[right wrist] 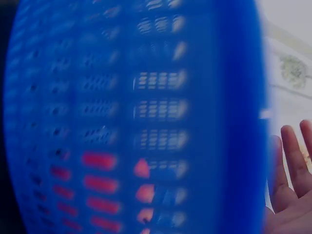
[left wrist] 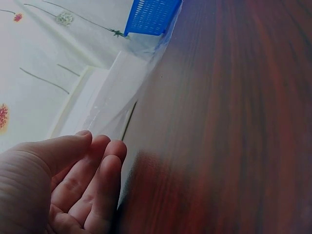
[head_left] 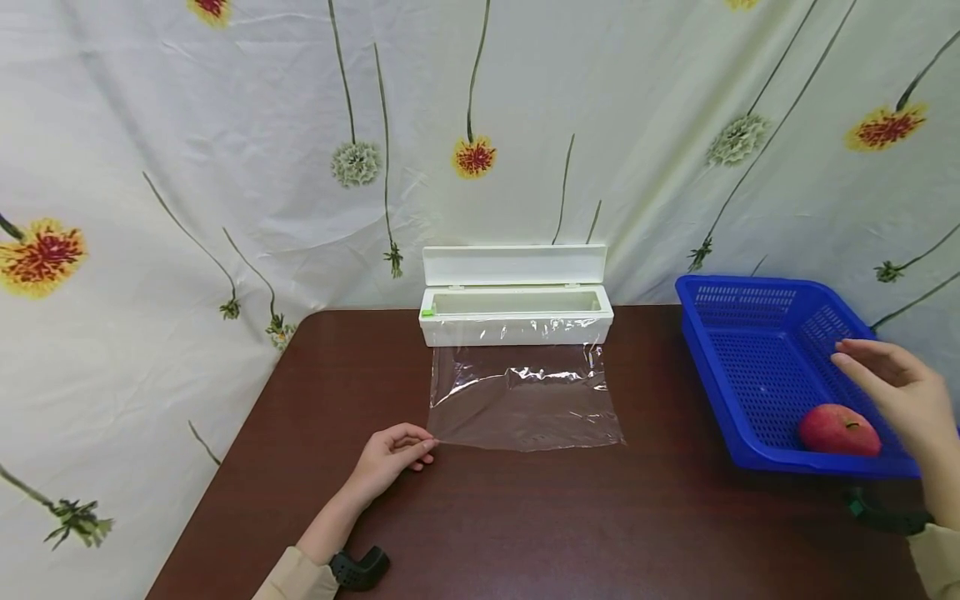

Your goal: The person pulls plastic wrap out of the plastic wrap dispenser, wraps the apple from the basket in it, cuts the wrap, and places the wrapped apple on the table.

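A sheet of clear plastic wrap (head_left: 517,400) hangs from the front of a white dispenser box (head_left: 517,327) and spreads over the table. My left hand (head_left: 390,454) pinches its near left corner between thumb and fingertips. In the left wrist view, the wrap (left wrist: 119,114) stretches away from the left hand (left wrist: 83,183). Over the right side of a blue plastic basket (head_left: 712,400), my right hand (head_left: 903,400) holds nothing, its fingers loosely bent. Below it a red apple (head_left: 840,431) lies in the basket. The right wrist view shows the basket's slotted wall (right wrist: 200,117) in front of the right hand (right wrist: 292,195).
The dispenser's lid (head_left: 514,265) stands raised at the back edge of the dark brown table (head_left: 525,525). Behind the table hangs a white flowered cloth (head_left: 300,125). The basket takes up the table's right side.
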Demonstrator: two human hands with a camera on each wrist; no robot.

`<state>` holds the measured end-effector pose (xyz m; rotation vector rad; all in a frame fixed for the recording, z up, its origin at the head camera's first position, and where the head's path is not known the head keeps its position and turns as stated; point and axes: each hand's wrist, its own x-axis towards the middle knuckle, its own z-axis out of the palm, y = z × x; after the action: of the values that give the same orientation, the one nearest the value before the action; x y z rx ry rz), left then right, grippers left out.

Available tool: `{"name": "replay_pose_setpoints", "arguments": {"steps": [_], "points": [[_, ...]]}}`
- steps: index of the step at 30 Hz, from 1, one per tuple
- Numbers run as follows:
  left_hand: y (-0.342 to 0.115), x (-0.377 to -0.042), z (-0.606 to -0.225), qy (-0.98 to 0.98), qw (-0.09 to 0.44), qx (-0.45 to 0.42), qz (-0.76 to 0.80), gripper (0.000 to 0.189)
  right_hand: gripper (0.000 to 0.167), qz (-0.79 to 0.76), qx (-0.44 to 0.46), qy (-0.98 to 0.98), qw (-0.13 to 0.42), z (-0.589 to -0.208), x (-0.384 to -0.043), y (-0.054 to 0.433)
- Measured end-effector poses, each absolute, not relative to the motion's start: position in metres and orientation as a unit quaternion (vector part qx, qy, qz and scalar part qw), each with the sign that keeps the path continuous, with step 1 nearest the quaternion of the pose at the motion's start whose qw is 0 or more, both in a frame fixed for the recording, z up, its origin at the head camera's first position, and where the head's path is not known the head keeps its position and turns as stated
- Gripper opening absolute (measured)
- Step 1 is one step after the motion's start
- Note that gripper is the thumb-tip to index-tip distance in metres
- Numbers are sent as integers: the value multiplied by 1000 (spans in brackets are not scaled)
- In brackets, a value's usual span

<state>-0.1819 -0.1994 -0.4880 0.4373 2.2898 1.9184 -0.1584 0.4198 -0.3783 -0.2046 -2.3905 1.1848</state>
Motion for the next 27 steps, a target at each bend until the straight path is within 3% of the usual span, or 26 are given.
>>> {"name": "replay_pose_setpoints", "arguments": {"steps": [27], "points": [[-200,-183,-489,760,59,147,631,21,31,369,-47,-919,129,-411,-163,464]]}}
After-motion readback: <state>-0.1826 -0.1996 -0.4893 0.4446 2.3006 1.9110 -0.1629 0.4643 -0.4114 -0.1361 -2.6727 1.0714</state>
